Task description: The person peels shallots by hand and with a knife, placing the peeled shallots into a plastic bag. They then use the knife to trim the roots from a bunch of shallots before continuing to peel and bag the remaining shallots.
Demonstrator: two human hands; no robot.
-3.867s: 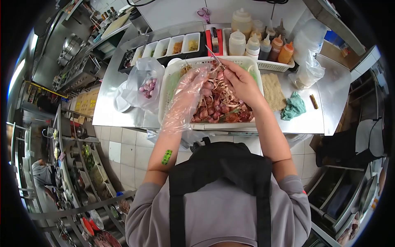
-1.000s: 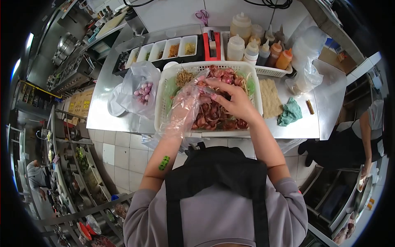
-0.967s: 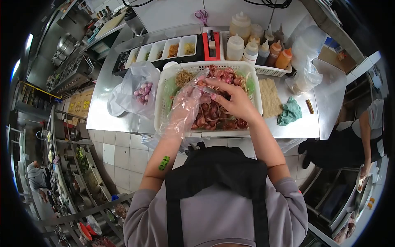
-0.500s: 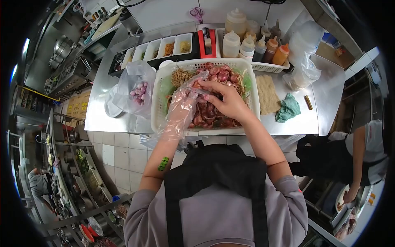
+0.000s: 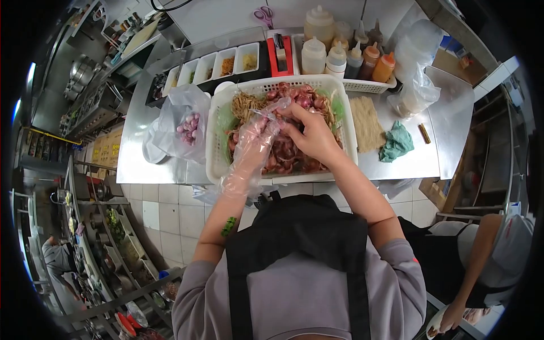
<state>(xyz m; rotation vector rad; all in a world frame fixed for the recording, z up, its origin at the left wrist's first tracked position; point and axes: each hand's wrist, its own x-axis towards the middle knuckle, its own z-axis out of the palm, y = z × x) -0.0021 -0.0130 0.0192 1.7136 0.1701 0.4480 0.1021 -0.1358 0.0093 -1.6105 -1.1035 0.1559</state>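
My left hand (image 5: 258, 139), in a clear plastic glove, is over a white plastic basket (image 5: 213, 153), fingers curled in. My bare right hand (image 5: 311, 133) meets its fingertips, thumb and fingers pinched together. Something small and pinkish seems to be between them; fingers and glove hide what it is. Below both hands lie many red-skinned shallots (image 5: 283, 158), with a bundle of dry stalks (image 5: 246, 105) at the back left of the basket. Left of the basket, a clear plastic bag (image 5: 195, 102) holds peeled shallots (image 5: 188, 129).
Behind the basket stand white trays of chopped ingredients (image 5: 226, 66), a red tape dispenser (image 5: 280, 55) and several squeeze bottles (image 5: 313, 56). To the right lie a brown mat (image 5: 367, 124) and a green cloth (image 5: 398, 141). A co-worker's hand (image 5: 451, 317) is at lower right.
My hands stay together over the basket, with the fingers shifting slightly. The co-worker at right has moved lower and nearer. The whole view has shifted a little.
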